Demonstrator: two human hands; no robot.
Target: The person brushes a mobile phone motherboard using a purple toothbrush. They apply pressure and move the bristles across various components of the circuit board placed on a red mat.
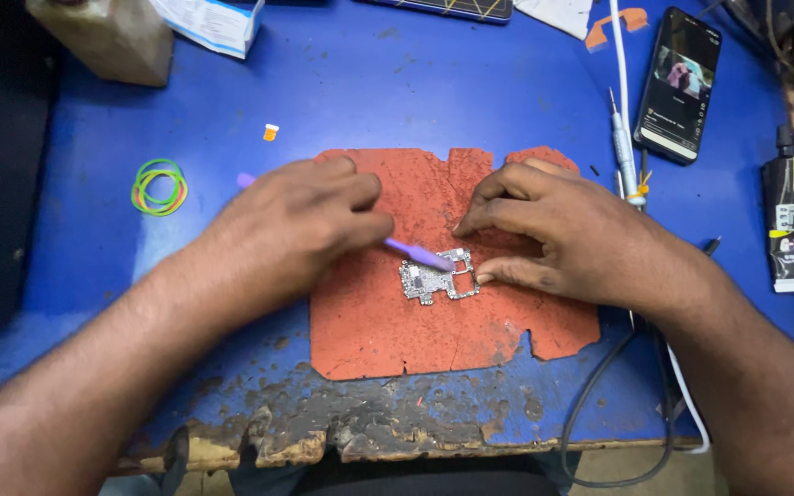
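- Orange work mat (388,340), 1, cracked, on blue table (397,83).
- R hand (562,234): fingers curled, tips pinning circuit board (437,276), 1, mid-mat.
- L hand (300,220): closed round purple pry tool (415,252), 1, tip on board.
- Risk: tool slips, board's tiny parts scratched or knocked off if pressed hard.
- Rubber bands (159,186): approx 3, far L.

Bright, even light is falling from above, casting soft shadows under both hands. The centre is staying sharp, while the frame's corners are bending and darkening slightly.
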